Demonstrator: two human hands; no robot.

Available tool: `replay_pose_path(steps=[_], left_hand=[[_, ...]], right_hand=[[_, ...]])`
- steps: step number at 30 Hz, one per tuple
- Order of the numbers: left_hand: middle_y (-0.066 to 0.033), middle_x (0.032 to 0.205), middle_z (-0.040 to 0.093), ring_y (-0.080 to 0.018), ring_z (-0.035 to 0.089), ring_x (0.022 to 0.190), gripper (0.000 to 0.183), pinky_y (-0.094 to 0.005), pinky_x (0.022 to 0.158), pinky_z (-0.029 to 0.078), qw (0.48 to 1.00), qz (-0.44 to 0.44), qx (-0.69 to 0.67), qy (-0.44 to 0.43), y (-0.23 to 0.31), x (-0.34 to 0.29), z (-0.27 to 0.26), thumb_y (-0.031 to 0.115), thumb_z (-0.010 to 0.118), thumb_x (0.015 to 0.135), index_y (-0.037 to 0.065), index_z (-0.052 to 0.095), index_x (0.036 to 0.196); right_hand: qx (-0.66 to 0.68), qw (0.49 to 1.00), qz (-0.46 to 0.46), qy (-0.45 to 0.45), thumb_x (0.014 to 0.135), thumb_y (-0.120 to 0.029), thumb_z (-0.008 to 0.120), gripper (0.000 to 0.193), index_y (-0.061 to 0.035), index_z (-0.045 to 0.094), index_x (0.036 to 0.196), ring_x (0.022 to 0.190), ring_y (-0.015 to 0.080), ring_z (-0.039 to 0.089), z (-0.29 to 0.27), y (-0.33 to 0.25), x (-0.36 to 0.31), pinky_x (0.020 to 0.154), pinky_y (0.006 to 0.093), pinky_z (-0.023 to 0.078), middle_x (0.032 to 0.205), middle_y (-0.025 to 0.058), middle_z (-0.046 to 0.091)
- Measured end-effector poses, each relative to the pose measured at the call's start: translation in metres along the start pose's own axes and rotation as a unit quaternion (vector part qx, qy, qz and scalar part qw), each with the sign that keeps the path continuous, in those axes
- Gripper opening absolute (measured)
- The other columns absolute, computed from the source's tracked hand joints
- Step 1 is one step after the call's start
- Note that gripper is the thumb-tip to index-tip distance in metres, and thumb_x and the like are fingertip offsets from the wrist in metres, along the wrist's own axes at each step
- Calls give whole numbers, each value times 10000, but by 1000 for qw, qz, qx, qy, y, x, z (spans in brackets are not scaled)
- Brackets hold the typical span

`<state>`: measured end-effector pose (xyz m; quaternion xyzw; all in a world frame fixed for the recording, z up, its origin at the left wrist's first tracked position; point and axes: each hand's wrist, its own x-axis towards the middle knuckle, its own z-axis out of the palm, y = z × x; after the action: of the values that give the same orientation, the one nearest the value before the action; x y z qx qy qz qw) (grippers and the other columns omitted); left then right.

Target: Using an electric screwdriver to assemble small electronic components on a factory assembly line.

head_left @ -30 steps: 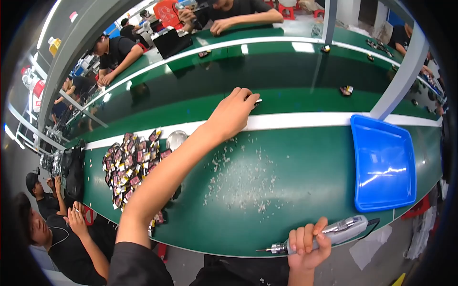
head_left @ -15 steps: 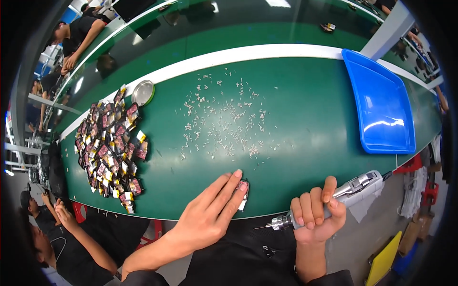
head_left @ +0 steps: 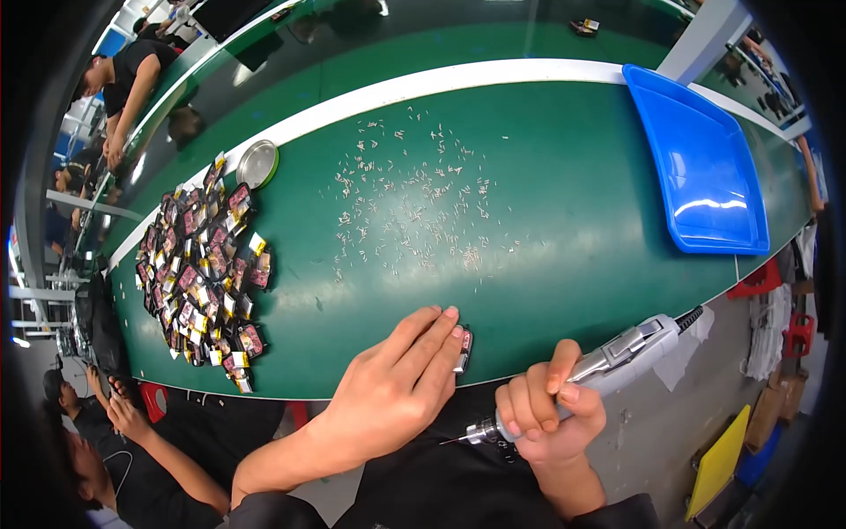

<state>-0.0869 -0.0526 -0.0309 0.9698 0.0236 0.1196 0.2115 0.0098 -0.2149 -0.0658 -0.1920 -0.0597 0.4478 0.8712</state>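
My right hand (head_left: 551,410) is wrapped round a grey electric screwdriver (head_left: 621,353). Its thin bit points left, just off the table's front edge, and touches nothing that I can see. At that edge lies a small black electronic module (head_left: 464,351), partly covered by my left hand (head_left: 401,383). The left fingers reach forward, close together, and hold the module against the table; the thumb is hidden. Far to the left is a heap of similar modules (head_left: 198,273) with pinkish faces and yellow-and-white tabs. Many tiny pale slivers (head_left: 414,203) lie scattered across the green table (head_left: 573,229).
A blue plastic tray (head_left: 705,176) stands at the right end. A round metal tin (head_left: 257,164) sits behind the heap. A white rail (head_left: 458,72) borders the table's far side. Co-workers (head_left: 132,75) are at the left, one seated close by (head_left: 159,450).
My right hand has brought the screwdriver left and slightly lower, so its bit sits nearer my left wrist. The left hand has shifted slightly right with the module. The view has tilted a little.
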Motion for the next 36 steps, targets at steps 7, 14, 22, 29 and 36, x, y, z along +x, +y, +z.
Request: replay_pose_path(steps=[7, 14, 22, 29, 36], left_hand=[[-201, 1080, 642, -308, 638, 933, 325, -343, 693, 570, 997, 51, 54, 17, -7, 2, 4, -33, 687, 695, -89, 626, 1010], [-240, 1026, 642, -308, 655, 848, 350, -328, 665, 567, 988, 123, 86, 26, 0, 4, 6, -6, 639, 630, -120, 624, 962], [-241, 992, 644, -315, 655, 842, 390, -326, 652, 567, 987, 130, 81, 40, -3, 4, 14, 15, 634, 590, -134, 619, 950], [-277, 983, 636, -334, 658, 847, 315, -324, 652, 569, 990, 97, 100, 33, 8, 5, 15, -1, 636, 637, -154, 615, 912], [-308, 1060, 621, -367, 634, 932, 368, -367, 747, 575, 995, 87, 31, -30, 5, 1, 6, -36, 636, 637, -175, 618, 977]], right_hand=[[2, 1000, 25, -2, 886, -126, 484, 73, -59, 496, 914, 433, 142, 403, 6, 18, -5, 517, 319, 408, 506, 8, 391], [-51, 995, 20, 84, 876, -156, 490, 92, -66, 475, 880, 408, 139, 386, 17, 37, -7, 461, 304, 387, 493, 13, 370], [-21, 999, 17, 46, 913, -116, 473, 114, -27, 457, 982, 471, 151, 418, 4, 41, -12, 500, 313, 392, 564, 30, 405], [-33, 998, 24, 45, 921, -99, 467, 105, -24, 457, 994, 478, 142, 414, 2, 35, -11, 490, 298, 376, 555, 36, 411], [-149, 988, -42, -20, 901, -165, 531, 155, -40, 446, 864, 388, 122, 368, 19, -23, 5, 423, 285, 373, 527, 28, 429]])
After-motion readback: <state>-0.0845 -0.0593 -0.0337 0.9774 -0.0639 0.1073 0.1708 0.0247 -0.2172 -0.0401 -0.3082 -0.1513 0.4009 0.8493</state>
